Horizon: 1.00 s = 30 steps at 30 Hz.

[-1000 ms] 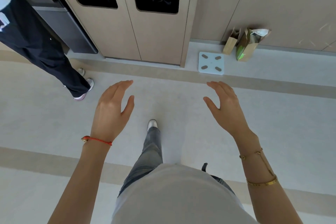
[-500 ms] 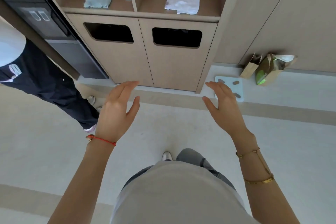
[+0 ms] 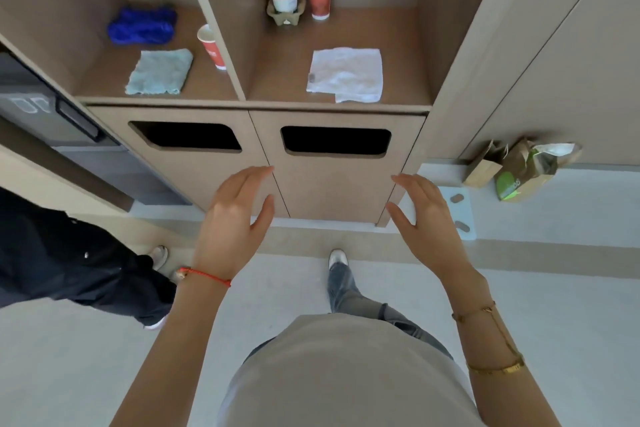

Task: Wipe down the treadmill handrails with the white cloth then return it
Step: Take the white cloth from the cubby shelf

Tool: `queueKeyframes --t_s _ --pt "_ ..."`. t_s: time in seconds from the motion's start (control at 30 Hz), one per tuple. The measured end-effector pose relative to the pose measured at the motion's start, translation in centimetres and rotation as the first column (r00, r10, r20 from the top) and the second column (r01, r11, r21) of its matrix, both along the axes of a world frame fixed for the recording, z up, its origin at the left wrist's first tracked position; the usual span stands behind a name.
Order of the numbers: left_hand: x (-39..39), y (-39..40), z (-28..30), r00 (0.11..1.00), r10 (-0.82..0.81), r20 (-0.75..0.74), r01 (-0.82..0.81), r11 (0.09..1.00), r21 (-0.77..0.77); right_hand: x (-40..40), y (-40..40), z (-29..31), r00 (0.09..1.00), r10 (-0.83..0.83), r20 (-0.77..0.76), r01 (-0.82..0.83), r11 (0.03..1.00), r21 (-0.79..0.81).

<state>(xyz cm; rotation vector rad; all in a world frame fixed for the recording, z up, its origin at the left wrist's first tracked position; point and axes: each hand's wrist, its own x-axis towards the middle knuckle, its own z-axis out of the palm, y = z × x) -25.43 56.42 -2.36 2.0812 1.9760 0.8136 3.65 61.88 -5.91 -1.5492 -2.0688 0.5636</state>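
Lying flat near the shelf's (image 3: 408,45) front edge, the white cloth (image 3: 346,74) is untouched; left hand (image 3: 232,222) and right hand (image 3: 427,222) hover spread and empty.

The red paper cup (image 3: 212,46) in the left shelf compartment is half hidden behind the divider panel (image 3: 216,21). The right hand (image 3: 424,218) covers the near-left part of the pale blue floor scale (image 3: 462,215). A bystander in dark trousers (image 3: 69,263) is cut off by the left edge, only legs and shoes showing. The dark machine (image 3: 45,114) at the left is cropped too, its panel markings too blurred to read. Both bin openings (image 3: 335,139) are black inside. The green print on the paper bag (image 3: 526,170) is illegible.
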Motion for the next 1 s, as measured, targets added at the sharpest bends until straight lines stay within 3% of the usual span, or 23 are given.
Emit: queueKeyframes --t_s 0.23,0.47,0.73,1.0 --pt "-1.2 15.1 -0.4 1.0 -0.006 -0.01 0.007 0.997 0.072 -1.3 14.5 1.6 1.0 0.029 0.008 -0.03 0.997 0.077" --pt "-2.1 25.2 -2.6 0.997 0.051 -0.063 -0.047 0.997 0.061 -3.2 25.6 1.4 0.999 0.03 0.038 -0.031 0.999 0.036" --pt "-2.3 31.7 -5.7 0.991 0.07 -0.11 -0.075 0.997 -0.037 -5.8 33.8 -2.0 0.989 0.007 0.15 0.011 0.993 -0.12" --pt "-2.6 34.0 -8.4 0.991 0.052 -0.122 -0.071 0.986 -0.153 -8.4 36.4 -5.1 0.976 0.067 0.208 -0.019 0.974 -0.225"
